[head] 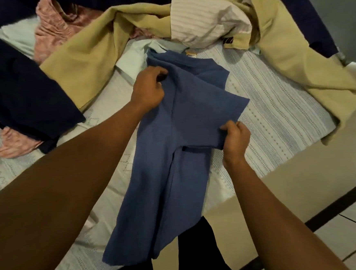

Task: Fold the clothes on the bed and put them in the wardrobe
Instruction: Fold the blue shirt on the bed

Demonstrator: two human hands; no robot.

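A blue T-shirt lies lengthwise on the bed, its collar at the far end and its hem hanging over the near edge. My left hand pinches the shirt's left shoulder near the collar. The right sleeve is folded inward across the shirt's body, and my right hand grips that sleeve's edge. Both hands hold the cloth just above the patterned bedcover.
Unfolded clothes are heaped at the far end: tan trousers, a striped pale shirt, a pink garment and a navy garment at the left. Tiled floor lies beyond the bed's right edge.
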